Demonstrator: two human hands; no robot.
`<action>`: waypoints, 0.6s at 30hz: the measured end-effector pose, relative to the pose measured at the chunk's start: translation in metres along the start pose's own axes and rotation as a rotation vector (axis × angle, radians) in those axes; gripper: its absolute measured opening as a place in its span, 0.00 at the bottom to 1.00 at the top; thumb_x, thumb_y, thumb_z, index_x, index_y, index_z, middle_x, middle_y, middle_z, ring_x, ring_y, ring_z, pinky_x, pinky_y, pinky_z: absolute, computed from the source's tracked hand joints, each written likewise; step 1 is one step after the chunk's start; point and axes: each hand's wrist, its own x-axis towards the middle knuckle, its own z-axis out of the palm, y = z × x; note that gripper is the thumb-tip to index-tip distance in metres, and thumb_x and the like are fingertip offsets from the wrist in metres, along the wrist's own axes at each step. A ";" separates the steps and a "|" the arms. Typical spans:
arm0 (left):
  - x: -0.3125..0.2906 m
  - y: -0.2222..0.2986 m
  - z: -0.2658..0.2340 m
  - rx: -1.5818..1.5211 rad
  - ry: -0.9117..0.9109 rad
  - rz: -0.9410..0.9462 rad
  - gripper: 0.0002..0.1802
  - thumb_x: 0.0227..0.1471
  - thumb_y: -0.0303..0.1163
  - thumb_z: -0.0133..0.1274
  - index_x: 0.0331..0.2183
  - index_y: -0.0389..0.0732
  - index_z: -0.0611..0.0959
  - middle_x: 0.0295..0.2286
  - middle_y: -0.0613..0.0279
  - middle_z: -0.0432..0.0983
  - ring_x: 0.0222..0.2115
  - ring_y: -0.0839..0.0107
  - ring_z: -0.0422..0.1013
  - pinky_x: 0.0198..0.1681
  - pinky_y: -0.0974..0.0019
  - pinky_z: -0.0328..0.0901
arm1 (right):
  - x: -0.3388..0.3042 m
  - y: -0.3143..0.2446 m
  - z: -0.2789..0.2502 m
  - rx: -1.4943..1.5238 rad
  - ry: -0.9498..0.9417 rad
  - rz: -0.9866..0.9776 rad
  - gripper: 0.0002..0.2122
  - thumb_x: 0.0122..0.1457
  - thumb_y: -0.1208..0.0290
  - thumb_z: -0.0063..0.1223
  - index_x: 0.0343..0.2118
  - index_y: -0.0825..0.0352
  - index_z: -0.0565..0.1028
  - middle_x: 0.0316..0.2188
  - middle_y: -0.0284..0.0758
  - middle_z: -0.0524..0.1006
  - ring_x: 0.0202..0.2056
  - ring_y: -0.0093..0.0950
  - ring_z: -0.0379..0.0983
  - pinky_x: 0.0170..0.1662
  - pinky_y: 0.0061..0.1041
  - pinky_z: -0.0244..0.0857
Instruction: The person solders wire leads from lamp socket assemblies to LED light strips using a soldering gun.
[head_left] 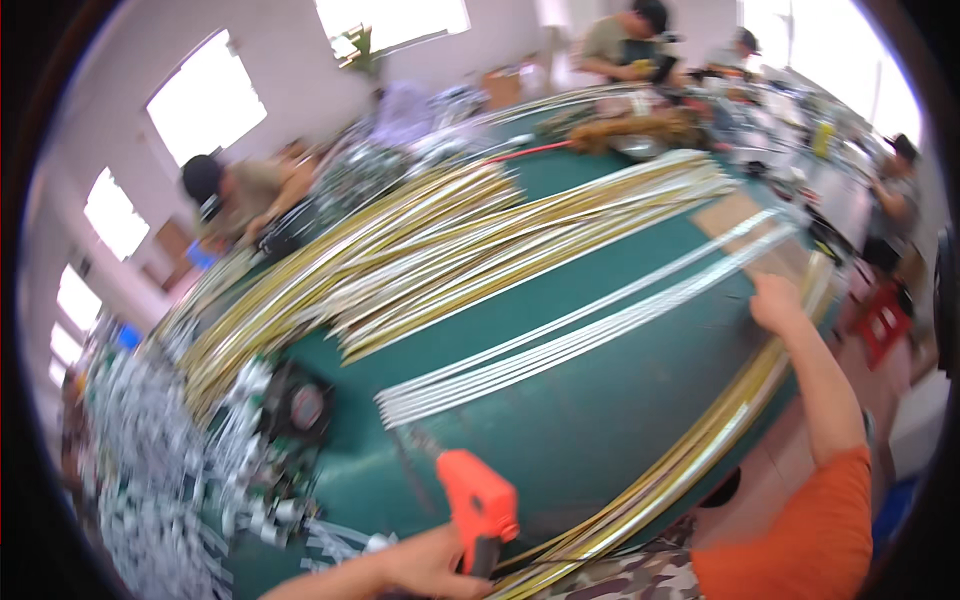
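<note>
My left hand [437, 564] is wrapped round the grip of an orange pistol-shaped tool [474, 494] with a dark lower handle. Its thin, blurred tip points at the near left ends of several silvery-white strips [540, 340]. These strips lie side by side on the green table [620, 395], slanting up to the far right. There their other ends rest over a brown cardboard piece [740, 222]. Just below those far ends is my right hand [777, 303], its fingers curled in. What they hold, if anything, is hidden.
Bundles of yellow and silver strips [540, 230] cover the table's far side. Another bundle [690, 470] runs along the near edge. At left stand a black fan [297, 403] and a pile of white wired parts [140, 440]. Several people work around the table; a red stool [884, 322] is at right.
</note>
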 end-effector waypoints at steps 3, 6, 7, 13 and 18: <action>0.006 0.036 -0.013 0.310 0.082 0.175 0.25 0.49 0.38 0.60 0.47 0.37 0.75 0.37 0.52 0.74 0.46 0.54 0.70 0.51 0.58 0.64 | -0.043 -0.093 -0.037 0.430 0.066 -0.414 0.10 0.53 0.74 0.53 0.38 0.69 0.77 0.36 0.46 0.78 0.41 0.45 0.74 0.46 0.39 0.68; 0.012 0.062 -0.017 0.409 0.039 0.009 0.20 0.48 0.42 0.57 0.35 0.33 0.75 0.28 0.46 0.73 0.34 0.46 0.72 0.39 0.53 0.67 | -0.100 -0.177 -0.064 0.733 -0.191 -0.982 0.13 0.52 0.71 0.59 0.41 0.66 0.77 0.37 0.42 0.79 0.42 0.44 0.74 0.47 0.38 0.68; 0.018 0.064 -0.014 0.474 0.054 -0.012 0.21 0.46 0.42 0.56 0.30 0.30 0.75 0.26 0.43 0.74 0.31 0.44 0.72 0.36 0.50 0.67 | -0.117 -0.198 -0.072 0.767 -0.275 -1.166 0.15 0.51 0.70 0.60 0.42 0.65 0.77 0.39 0.41 0.79 0.43 0.44 0.74 0.48 0.39 0.67; 0.035 0.055 0.001 0.453 0.119 0.023 0.26 0.50 0.47 0.56 0.29 0.28 0.73 0.26 0.42 0.74 0.28 0.43 0.72 0.33 0.50 0.68 | -0.173 -0.248 -0.089 1.461 -1.201 -1.201 0.41 0.47 0.66 0.69 0.62 0.68 0.59 0.59 0.43 0.66 0.59 0.36 0.63 0.61 0.39 0.57; 0.026 0.041 0.008 0.443 0.192 0.041 0.25 0.50 0.47 0.57 0.29 0.30 0.75 0.29 0.45 0.76 0.31 0.46 0.73 0.36 0.49 0.68 | -0.219 -0.273 -0.076 1.753 -1.150 -0.617 0.35 0.48 0.70 0.65 0.60 0.68 0.60 0.53 0.43 0.70 0.56 0.34 0.67 0.59 0.38 0.60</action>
